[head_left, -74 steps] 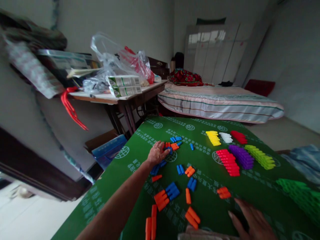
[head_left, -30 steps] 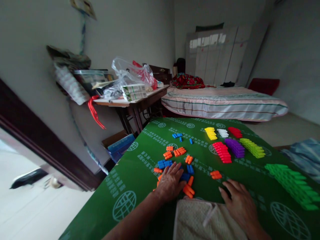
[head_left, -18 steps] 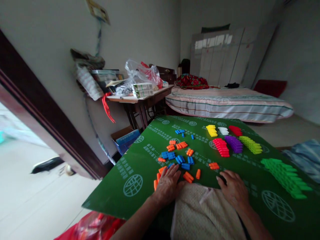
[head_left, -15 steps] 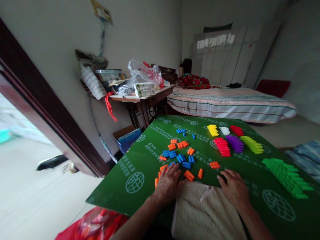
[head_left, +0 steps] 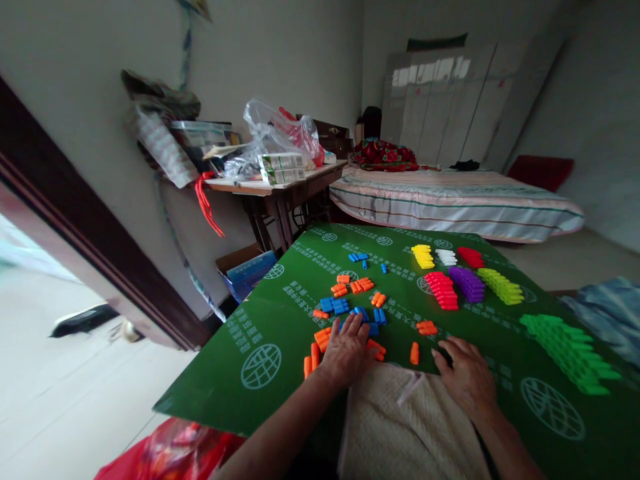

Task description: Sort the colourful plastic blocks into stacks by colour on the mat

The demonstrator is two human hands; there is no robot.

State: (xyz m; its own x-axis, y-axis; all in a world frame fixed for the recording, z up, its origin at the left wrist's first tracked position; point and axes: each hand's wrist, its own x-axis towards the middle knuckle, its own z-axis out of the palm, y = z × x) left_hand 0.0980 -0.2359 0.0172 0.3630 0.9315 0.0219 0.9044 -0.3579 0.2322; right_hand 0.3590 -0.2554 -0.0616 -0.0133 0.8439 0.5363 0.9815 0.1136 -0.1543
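On the green board (head_left: 200, 393), my left hand (head_left: 347, 350) lies palm down with fingers spread, over the near edge of a group of blue pieces (head_left: 341, 305) and orange pieces (head_left: 311, 360). Whatever lies under its palm is hidden. My right hand (head_left: 465, 373) rests on the board with fingers apart, holding nothing. Between the hands stands a single orange piece (head_left: 415, 353), with an orange cluster (head_left: 427, 327) beyond it. A beige cloth (head_left: 410, 420) hangs over the board's near edge between my forearms.
Sorted rows sit at the right: yellow (head_left: 423, 257), white (head_left: 447, 257), red (head_left: 470, 257), pink-red (head_left: 441, 290), purple (head_left: 466, 285), lime (head_left: 500, 287) and green (head_left: 570, 353). Beyond are a cluttered desk (head_left: 250, 189) and a bed (head_left: 450, 200). A red bag (head_left: 170, 450) lies lower left.
My left hand has moved right and over the blue pieces. The single orange piece sits farther right. The view has shifted slightly. My right hand stays much the same.
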